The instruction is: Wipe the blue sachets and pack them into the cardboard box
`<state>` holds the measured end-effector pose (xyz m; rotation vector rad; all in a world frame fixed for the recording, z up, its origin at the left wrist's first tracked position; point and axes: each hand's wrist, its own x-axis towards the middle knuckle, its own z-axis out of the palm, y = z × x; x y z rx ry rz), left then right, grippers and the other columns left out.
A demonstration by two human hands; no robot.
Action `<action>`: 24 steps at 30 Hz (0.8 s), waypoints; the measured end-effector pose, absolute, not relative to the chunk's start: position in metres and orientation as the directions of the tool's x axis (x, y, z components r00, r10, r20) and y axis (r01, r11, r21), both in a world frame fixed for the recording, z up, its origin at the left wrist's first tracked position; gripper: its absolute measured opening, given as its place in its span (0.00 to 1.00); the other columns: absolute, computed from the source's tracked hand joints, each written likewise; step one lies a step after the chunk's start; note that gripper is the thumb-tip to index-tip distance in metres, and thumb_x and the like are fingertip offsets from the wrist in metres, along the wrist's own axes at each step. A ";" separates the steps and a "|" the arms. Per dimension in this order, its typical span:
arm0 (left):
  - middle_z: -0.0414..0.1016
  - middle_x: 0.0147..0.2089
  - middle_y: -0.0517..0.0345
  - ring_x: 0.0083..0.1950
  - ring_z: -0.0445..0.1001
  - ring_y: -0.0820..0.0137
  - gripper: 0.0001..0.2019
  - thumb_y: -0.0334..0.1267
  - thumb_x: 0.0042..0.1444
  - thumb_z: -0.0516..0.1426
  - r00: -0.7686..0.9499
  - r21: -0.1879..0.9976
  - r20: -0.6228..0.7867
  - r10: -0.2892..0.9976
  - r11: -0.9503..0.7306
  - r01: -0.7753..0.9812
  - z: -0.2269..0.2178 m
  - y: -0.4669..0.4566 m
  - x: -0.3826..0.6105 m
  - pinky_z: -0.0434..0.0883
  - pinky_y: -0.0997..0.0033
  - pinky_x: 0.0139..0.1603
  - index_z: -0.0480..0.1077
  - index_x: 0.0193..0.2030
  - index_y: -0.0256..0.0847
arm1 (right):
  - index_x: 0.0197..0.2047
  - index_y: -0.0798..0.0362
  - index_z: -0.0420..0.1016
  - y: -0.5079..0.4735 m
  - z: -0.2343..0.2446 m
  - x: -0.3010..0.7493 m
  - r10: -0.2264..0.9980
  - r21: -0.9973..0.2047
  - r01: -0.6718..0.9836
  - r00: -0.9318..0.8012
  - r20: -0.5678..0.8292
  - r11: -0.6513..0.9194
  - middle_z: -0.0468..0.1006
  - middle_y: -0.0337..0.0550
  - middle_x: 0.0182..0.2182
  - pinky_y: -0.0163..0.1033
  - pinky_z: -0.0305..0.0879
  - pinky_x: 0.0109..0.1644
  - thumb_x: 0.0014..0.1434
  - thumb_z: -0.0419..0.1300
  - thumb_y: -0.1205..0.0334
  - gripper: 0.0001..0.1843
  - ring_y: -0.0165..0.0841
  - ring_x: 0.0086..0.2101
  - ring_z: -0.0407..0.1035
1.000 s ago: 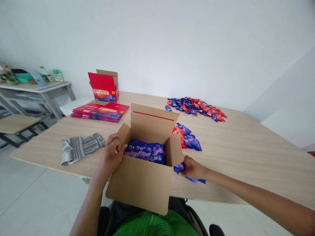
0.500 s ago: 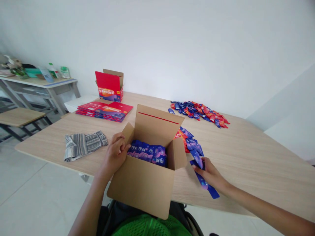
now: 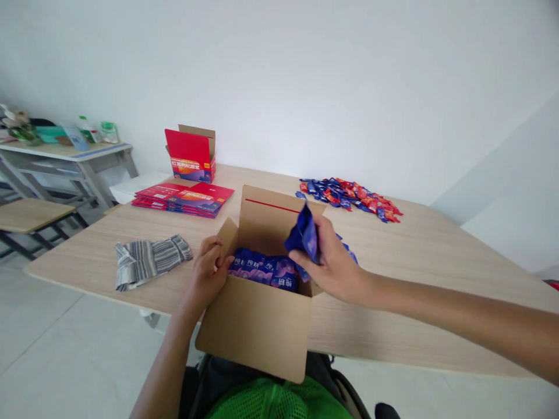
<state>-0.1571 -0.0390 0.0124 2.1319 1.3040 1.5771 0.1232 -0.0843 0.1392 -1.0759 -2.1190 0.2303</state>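
Note:
An open cardboard box (image 3: 257,326) stands at the table's front edge with its flaps spread. Inside it, a row of blue and purple sachets (image 3: 262,269) lies side by side. My left hand (image 3: 210,273) is closed on the box's left side, its thumb over the rim. Above the box's right side, my right hand (image 3: 334,259) grips several blue sachets (image 3: 304,235), which are tilted and partly covered by the fingers. Behind that hand a few more blue sachets (image 3: 349,250) show on the table, mostly hidden.
A heap of blue and red sachets (image 3: 353,198) lies toward the wall. At the back left, an open red box (image 3: 192,154) stands behind stacked flat red cartons (image 3: 186,199). A striped grey cloth (image 3: 152,259) rests on the left. Farther off are a side table (image 3: 70,151) and a stool (image 3: 32,215).
My right hand has lifted its sachets off the table and carried them left to above the box's right side. My left hand keeps its hold on the box.

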 end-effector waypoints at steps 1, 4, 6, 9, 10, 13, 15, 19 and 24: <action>0.65 0.48 0.54 0.52 0.69 0.69 0.16 0.31 0.60 0.57 0.050 0.608 0.675 0.736 -0.594 0.528 0.012 -0.039 -0.157 0.67 0.71 0.50 0.53 0.27 0.44 | 0.70 0.49 0.52 -0.071 0.141 0.111 0.775 -0.486 0.620 -0.366 0.515 0.616 0.69 0.57 0.62 0.58 0.63 0.64 0.65 0.62 0.52 0.36 0.48 0.61 0.65; 0.66 0.48 0.54 0.53 0.69 0.68 0.16 0.31 0.60 0.57 0.049 0.627 0.662 0.748 -0.588 0.512 0.012 -0.039 -0.157 0.68 0.70 0.51 0.53 0.27 0.45 | 0.70 0.53 0.54 -0.039 0.135 0.084 0.784 -0.560 0.551 -0.464 0.412 0.619 0.67 0.58 0.64 0.57 0.60 0.66 0.64 0.61 0.53 0.36 0.47 0.62 0.64; 0.66 0.48 0.54 0.53 0.69 0.68 0.16 0.31 0.60 0.57 0.046 0.636 0.660 0.750 -0.591 0.495 0.014 -0.040 -0.156 0.68 0.69 0.52 0.53 0.27 0.45 | 0.66 0.53 0.61 -0.025 0.122 0.073 0.792 -0.616 0.526 -0.530 0.302 0.587 0.71 0.55 0.62 0.55 0.60 0.66 0.60 0.64 0.56 0.34 0.47 0.60 0.66; 0.65 0.49 0.54 0.54 0.68 0.68 0.16 0.31 0.61 0.56 0.071 0.651 0.641 0.764 -0.591 0.475 0.015 -0.042 -0.156 0.68 0.70 0.52 0.52 0.27 0.45 | 0.60 0.51 0.67 -0.015 0.093 0.062 0.864 -0.741 0.538 -0.492 0.111 0.402 0.77 0.47 0.53 0.51 0.64 0.62 0.56 0.67 0.59 0.30 0.43 0.53 0.71; 0.65 0.49 0.54 0.54 0.68 0.69 0.16 0.30 0.61 0.56 0.078 0.656 0.634 0.770 -0.588 0.472 0.015 -0.043 -0.156 0.68 0.71 0.51 0.52 0.28 0.45 | 0.59 0.51 0.68 -0.013 0.083 0.059 0.888 -0.766 0.546 -0.455 0.069 0.339 0.78 0.46 0.51 0.50 0.65 0.61 0.56 0.67 0.60 0.28 0.42 0.52 0.72; 0.64 0.48 0.55 0.53 0.68 0.69 0.17 0.30 0.60 0.57 0.084 0.665 0.628 0.773 -0.590 0.459 0.015 -0.043 -0.156 0.68 0.72 0.50 0.51 0.28 0.45 | 0.56 0.51 0.67 -0.008 0.053 0.055 0.944 -0.782 0.584 -0.329 0.018 0.218 0.77 0.44 0.47 0.50 0.67 0.58 0.59 0.64 0.60 0.23 0.41 0.49 0.72; 0.64 0.48 0.55 0.53 0.69 0.70 0.17 0.30 0.61 0.56 0.084 0.672 0.625 0.776 -0.589 0.449 0.015 -0.043 -0.155 0.68 0.73 0.50 0.51 0.28 0.45 | 0.54 0.51 0.66 -0.006 0.038 0.056 0.968 -0.781 0.608 -0.249 -0.016 0.144 0.77 0.42 0.44 0.50 0.69 0.55 0.60 0.62 0.59 0.20 0.42 0.47 0.73; 0.64 0.47 0.56 0.50 0.69 0.71 0.17 0.30 0.60 0.56 0.074 0.688 0.609 0.790 -0.572 0.447 0.017 -0.044 -0.154 0.68 0.74 0.46 0.50 0.28 0.45 | 0.52 0.50 0.64 -0.007 0.026 0.060 0.983 -0.773 0.632 -0.175 -0.062 0.064 0.77 0.42 0.40 0.48 0.72 0.50 0.60 0.62 0.58 0.19 0.42 0.43 0.74; 0.65 0.47 0.56 0.50 0.70 0.71 0.17 0.30 0.61 0.56 0.064 0.690 0.606 0.793 -0.565 0.452 0.019 -0.046 -0.153 0.68 0.75 0.46 0.51 0.28 0.45 | 0.50 0.51 0.65 -0.008 0.027 0.069 0.984 -0.742 0.666 -0.170 -0.059 0.070 0.76 0.44 0.40 0.48 0.70 0.51 0.64 0.57 0.60 0.12 0.40 0.43 0.73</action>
